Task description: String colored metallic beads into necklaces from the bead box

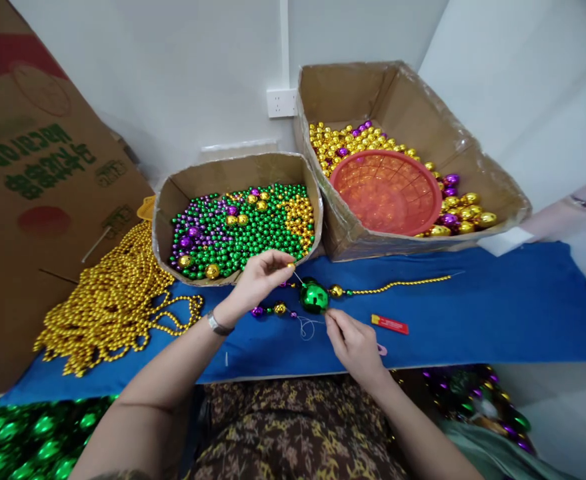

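Observation:
My left hand (265,277) is closed in a pinch at a small gold bead (291,265). From that bead a thin pale thread (299,275) slants down to a large shiny green ball (314,297). My right hand (353,343) has its thumb and fingers pressed together at the ball's lower right; what they pinch is too small to make out. Right of the ball, a gold ball (336,291) and a strand of small gold beads (403,285) lie in line on the blue cloth (497,307). Below left lie a purple ball (257,311), another gold ball (279,308) and a loop of clear thread (307,327).
A cardboard box (159,233) of mixed small beads stands behind my left hand. Beside it, a taller box (343,243) holds gold and purple balls and a red basket (387,193). Gold bead strands (107,300) are heaped at left. A red lighter (391,325) lies at right.

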A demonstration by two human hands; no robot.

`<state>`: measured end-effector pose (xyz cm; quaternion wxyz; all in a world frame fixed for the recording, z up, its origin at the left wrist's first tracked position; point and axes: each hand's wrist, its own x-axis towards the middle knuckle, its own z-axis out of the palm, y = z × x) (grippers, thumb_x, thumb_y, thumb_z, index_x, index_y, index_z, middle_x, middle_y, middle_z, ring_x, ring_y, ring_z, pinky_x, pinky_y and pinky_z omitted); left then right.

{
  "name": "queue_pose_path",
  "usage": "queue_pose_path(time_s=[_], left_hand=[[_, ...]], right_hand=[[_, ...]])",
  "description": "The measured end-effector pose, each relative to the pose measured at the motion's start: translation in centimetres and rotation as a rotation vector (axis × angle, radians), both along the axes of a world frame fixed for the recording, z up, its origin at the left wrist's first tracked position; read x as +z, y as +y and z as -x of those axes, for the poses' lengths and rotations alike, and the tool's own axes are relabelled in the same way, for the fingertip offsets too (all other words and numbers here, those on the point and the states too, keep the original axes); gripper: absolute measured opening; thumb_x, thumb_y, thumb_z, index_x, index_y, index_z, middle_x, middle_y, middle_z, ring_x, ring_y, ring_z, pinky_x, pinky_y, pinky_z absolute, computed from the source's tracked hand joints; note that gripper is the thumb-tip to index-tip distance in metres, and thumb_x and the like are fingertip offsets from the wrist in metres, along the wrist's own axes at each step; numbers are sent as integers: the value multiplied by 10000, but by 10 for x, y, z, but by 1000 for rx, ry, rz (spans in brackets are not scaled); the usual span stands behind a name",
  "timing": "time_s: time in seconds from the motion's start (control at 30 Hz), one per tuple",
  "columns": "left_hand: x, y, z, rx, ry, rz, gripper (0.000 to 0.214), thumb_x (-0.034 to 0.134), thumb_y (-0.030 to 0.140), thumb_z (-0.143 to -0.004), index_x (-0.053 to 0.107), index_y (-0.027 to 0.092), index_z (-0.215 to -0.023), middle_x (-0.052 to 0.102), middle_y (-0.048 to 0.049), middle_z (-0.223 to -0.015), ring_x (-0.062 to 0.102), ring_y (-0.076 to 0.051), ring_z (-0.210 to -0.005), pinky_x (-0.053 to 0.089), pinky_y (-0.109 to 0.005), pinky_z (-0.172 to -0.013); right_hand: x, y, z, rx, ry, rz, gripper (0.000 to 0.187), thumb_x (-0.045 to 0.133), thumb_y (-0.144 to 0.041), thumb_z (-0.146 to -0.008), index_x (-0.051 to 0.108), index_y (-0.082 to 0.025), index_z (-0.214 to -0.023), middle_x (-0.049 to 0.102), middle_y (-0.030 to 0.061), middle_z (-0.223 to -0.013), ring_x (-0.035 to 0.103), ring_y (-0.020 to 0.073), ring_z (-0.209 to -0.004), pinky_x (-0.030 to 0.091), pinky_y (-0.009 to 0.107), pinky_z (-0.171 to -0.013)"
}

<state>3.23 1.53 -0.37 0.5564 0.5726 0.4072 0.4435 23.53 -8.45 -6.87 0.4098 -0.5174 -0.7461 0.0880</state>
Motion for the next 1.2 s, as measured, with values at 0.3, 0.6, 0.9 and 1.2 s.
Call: queue_pose_path(time_s=[0.3,0.6,0.9,1.2], left_hand=[[-50,-36,-10,-26,143,-16,238,670,400,-809,671,162,-793,710,-62,-861,626,-154,-732,497,-271,-669],[10,-43,-8,8,234,-333,159,571,299,-892,683,195,-937,714,-79,-973,664,-179,-850,532,-311,-767],[34,32,40,118,433,-368,283,479,354,-930,684,169,-870,703,-62,-840,638,-150,-766,512,-280,-722],[16,204,91,409,1218,-131,292,662,170,-734,678,136,-1024,691,-136,-1017,596,-282,-1069,440,-371,-951]], right_hand=[[-46,-6,-6,45,-111,175,234,390,-265,-980,559,-191,-835,671,47,-749,667,170,-633,489,246,-554],[-4,10,10,94,93,61,265,464,-247,-964,588,-184,-1189,687,113,-1097,684,199,-977,561,310,-842],[4,15,18,175,323,234,232,429,-266,-984,642,-189,-1030,680,12,-723,653,112,-564,538,190,-530],[5,20,25,150,267,199,258,412,-286,-990,656,-201,-985,715,30,-758,672,135,-585,541,204,-545]])
